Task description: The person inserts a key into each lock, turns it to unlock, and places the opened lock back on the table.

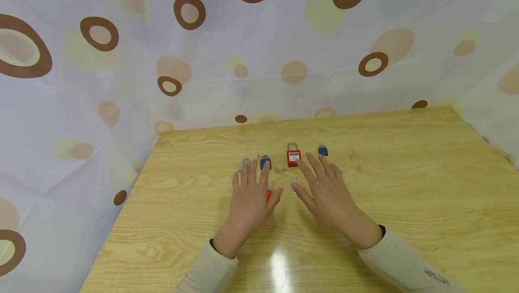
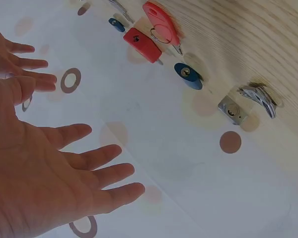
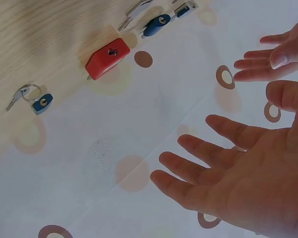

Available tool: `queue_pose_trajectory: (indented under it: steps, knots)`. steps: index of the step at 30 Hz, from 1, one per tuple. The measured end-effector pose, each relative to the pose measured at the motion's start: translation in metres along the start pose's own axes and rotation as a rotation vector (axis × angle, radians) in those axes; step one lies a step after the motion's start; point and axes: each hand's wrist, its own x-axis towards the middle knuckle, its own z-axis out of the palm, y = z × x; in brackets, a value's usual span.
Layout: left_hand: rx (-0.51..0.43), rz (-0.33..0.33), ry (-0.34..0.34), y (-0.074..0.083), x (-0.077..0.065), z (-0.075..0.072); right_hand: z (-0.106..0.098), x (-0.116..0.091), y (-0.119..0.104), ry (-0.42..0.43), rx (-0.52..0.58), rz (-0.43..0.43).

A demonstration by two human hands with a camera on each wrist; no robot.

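Note:
Both my left hand [image 1: 251, 203] and my right hand [image 1: 330, 196] hover over the table with fingers spread and nothing held. A silver padlock [image 1: 244, 165] and a blue padlock [image 1: 265, 162] lie beyond the left fingertips. Partly hidden under that hand is a red key tag [image 2: 161, 22], with a ring and key in the left wrist view. Nearest the right fingers is a red padlock [image 1: 293, 160] with a white label; a smaller blue padlock [image 1: 322, 150] lies farther right. By the right thumb, small keys [image 1: 295, 185] lie on the wood.
The wooden table [image 1: 405, 185] meets a patterned cloth [image 1: 267, 49] at its back and sides. Silver keys [image 2: 260, 98] lie beside the silver padlock, and a ringed key [image 3: 25, 94] lies beside the smaller blue padlock. Light glares off the table's front.

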Motion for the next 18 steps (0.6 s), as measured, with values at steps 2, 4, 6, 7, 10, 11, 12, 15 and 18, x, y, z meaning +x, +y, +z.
queue_pose_trajectory:
  steps: [2,4,6,7,10,11,12,15,18]
  knots:
    - [0.002,-0.004,0.013,-0.001,0.000,0.000,0.001,0.002,-0.002,-0.010,0.001,-0.004]
    - [-0.001,-0.006,0.026,-0.003,-0.001,-0.001,0.001,0.004,-0.004,-0.013,0.000,-0.008]
    - [-0.010,-0.006,0.040,-0.004,-0.001,-0.001,0.002,0.006,-0.005,-0.009,0.002,-0.012]
    - [-0.015,-0.006,0.049,-0.005,-0.001,-0.002,0.003,0.007,-0.006,-0.006,0.005,-0.016]
    - [-0.042,-0.018,0.072,-0.007,-0.001,-0.003,0.004,0.010,-0.009,0.013,0.020,-0.037]
    - [-0.051,-0.026,0.082,-0.008,0.000,-0.003,0.005,0.011,-0.010,0.018,0.025,-0.046]
    - [-0.057,-0.035,0.092,-0.009,0.000,-0.004,0.005,0.012,-0.011,0.023,0.029,-0.053]
    - [-0.085,-0.065,0.132,-0.010,0.001,-0.007,0.006,0.015,-0.017,0.023,0.043,-0.062]
    - [-0.095,-0.086,0.175,-0.011,0.002,-0.010,0.007,0.020,-0.021,0.015,0.051,-0.060]
